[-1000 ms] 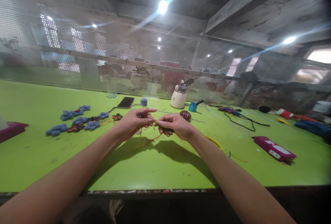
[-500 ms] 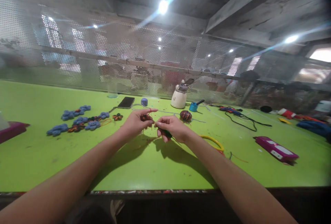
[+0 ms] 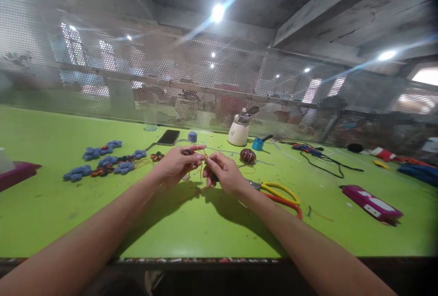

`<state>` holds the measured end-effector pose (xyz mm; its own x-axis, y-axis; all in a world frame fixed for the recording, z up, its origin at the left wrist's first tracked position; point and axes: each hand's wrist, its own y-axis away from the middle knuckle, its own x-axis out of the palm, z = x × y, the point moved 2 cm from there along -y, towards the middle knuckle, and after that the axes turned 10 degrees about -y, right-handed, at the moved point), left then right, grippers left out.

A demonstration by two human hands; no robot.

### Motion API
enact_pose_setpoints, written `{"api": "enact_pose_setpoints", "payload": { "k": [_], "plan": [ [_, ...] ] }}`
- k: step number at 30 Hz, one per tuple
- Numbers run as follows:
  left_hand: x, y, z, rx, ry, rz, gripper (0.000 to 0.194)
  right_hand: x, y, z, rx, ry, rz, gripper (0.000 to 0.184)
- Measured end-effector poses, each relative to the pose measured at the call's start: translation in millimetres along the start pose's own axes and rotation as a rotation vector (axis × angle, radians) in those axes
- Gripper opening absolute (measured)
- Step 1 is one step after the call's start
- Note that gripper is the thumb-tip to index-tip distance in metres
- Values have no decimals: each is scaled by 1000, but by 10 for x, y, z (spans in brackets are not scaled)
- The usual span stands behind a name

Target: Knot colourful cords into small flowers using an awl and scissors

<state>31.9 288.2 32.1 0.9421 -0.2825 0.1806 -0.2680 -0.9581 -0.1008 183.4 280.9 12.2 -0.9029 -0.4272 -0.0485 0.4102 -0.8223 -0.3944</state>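
My left hand (image 3: 178,164) and my right hand (image 3: 224,172) meet above the green table (image 3: 191,223), fingertips almost touching. The left pinches a small dark red and orange yarn piece (image 3: 188,153). The right is closed on a thin orange strand (image 3: 201,164) and a dark, slim tool that barely shows under its fingers. Just behind the right hand lies a dark multicoloured yarn ball (image 3: 247,155). Scissors with yellow and red handles (image 3: 280,194) lie to the right of my right wrist.
Blue crocheted flowers (image 3: 102,161) lie at the left, a phone (image 3: 168,137) and a small blue spool (image 3: 192,136) behind. A white bottle (image 3: 238,129), a blue cup (image 3: 257,143), black cords (image 3: 325,159) and a magenta case (image 3: 371,202) sit rightward. A perforated metal screen (image 3: 171,81) backs the table.
My right hand moved left and closer to the left hand, uncovering the scissors beside my wrist. The view shifted slightly.
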Motion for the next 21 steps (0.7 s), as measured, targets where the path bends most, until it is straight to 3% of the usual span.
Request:
{"api": "enact_pose_setpoints", "payload": {
  "k": [4, 11, 15, 21],
  "plan": [
    [-13, 36, -89, -44, 5, -2, 42, -140, 5, 114, -66, 292, 10, 26],
    [-55, 38, -122, -90, 40, 91, 45, -278, 31, 356, -322, 620, 8, 20],
    [-71, 35, -112, -110, 75, 146, 41, -316, 32, 431, -403, 658, 28, 19],
    [-66, 57, -113, -148, 79, 179, 39, -338, 40, 497, -361, 587, 79, 18]
  ]
}}
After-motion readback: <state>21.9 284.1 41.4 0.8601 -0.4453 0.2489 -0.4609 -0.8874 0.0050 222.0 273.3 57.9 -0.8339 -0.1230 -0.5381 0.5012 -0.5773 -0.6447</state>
